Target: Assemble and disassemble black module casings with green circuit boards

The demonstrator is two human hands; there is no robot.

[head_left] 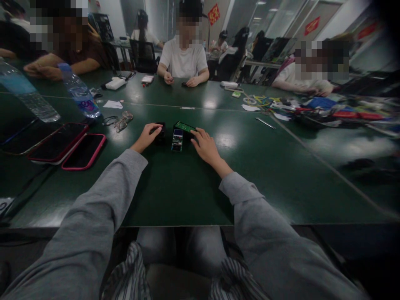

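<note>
On the green table in front of me lies a small narrow device (177,140) with a dark screen-like top and visible electronic parts. My left hand (147,136) has thumb and forefinger on a small black block-like thing (160,134) to its left, whose kind I cannot make out. To the right, a green circuit board (184,126) lies in or on a dark casing, tilted across the table behind the device. The fingertips of my right hand (206,146) touch its right end, fingers apart and thumb clear of it.
Phones (83,153), two water bottles (80,92) and glasses (122,121) lie or stand at left. A silver pen-like tool (265,123) and a heap of cables (328,109) are at right. Across the table sit several people, one in a white T-shirt (185,60).
</note>
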